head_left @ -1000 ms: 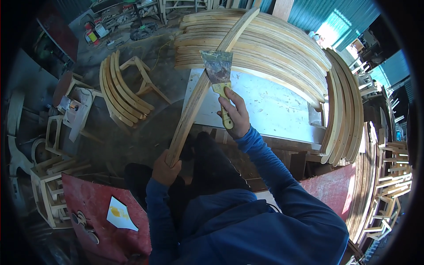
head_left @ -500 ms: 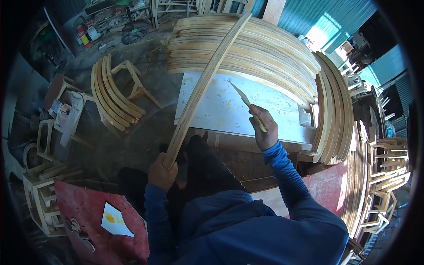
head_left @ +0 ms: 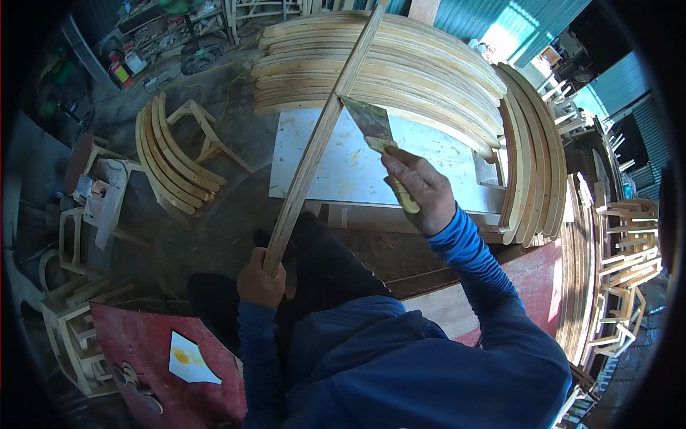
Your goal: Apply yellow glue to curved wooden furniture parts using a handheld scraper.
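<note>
My left hand (head_left: 261, 280) is closed round the near end of a long wooden strip (head_left: 312, 157), which slants up and away over the white board. In my right hand (head_left: 423, 187) is a putty knife (head_left: 371, 121) with a pale yellowish handle and a broad, smeared metal blade. The blade's corner meets the right edge of the strip, about midway along it, or lies just beside it; whether they touch I cannot tell. Beneath the knife is the white board (head_left: 300, 171), spotted with yellowish marks. Behind it lie many curved wooden slats (head_left: 414, 71) stacked side by side.
More curved slats (head_left: 532, 157) stand at the board's right end, and several lean at the left (head_left: 171, 157) by a wooden frame (head_left: 207, 136). Near my left side, a red panel (head_left: 207, 350) bears a white piece (head_left: 189, 357) with yellow paste. Wooden frames (head_left: 629, 264) are piled far right.
My right hand has turned the putty knife so its broad blade shows, and brought the blade to the strip. The view has shifted slightly; my left hand keeps its hold.
</note>
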Available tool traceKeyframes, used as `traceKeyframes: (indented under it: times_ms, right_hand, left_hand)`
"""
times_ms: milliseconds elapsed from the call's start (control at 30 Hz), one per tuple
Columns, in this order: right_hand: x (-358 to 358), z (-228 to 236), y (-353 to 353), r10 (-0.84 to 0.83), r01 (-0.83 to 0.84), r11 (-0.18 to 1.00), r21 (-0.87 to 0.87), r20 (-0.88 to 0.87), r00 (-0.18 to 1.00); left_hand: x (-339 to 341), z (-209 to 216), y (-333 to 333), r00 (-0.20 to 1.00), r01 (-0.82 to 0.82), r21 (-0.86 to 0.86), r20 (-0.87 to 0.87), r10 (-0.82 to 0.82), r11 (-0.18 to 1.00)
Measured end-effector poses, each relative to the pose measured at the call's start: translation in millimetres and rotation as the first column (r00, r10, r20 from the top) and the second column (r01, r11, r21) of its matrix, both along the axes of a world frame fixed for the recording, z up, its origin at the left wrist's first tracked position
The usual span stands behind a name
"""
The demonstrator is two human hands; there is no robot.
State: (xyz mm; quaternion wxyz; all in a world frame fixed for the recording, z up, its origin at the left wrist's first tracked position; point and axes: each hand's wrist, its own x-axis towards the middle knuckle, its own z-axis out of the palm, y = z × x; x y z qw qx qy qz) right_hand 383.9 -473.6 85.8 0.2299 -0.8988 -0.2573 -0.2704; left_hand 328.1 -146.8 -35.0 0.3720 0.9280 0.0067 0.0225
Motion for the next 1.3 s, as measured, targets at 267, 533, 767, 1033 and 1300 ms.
traceKeyframes:
  times_ms: [267,533,767,1033,1300]
  right_hand:
    - [1.5,1.5,-6.8,0.051,-0.049,0.998,-0.027,0.059,0.997]
    - [0.4,4.3,-1.0,0.011,-0.009,0.98,-0.199,0.012,1.0]
    - [16.8,26.7,-14.6,0.034,-0.034,0.995,0.088,0.01,0.999]
    - [-5.8,41.0,-7.9,0.099,-0.109,0.99,-0.092,-0.111,0.989]
    - [18.1,21.6,-9.5,0.065,-0.061,0.977,-0.204,0.015,0.998]
  left_hand:
    - [1.3,-0.2,-0.3,1.0,0.012,-0.02,-0.019,-0.012,1.0]
    - [1.8,-1.0,-1.8,1.0,0.004,0.011,0.014,-0.004,1.0]
    - [2.0,-1.1,-2.5,0.998,0.026,0.009,0.063,-0.027,1.0]
    - [-0.1,-4.3,0.2,0.998,0.012,0.021,0.064,-0.013,1.0]
    - [0.0,0.1,-5.9,0.998,0.017,0.022,0.055,-0.018,1.0]
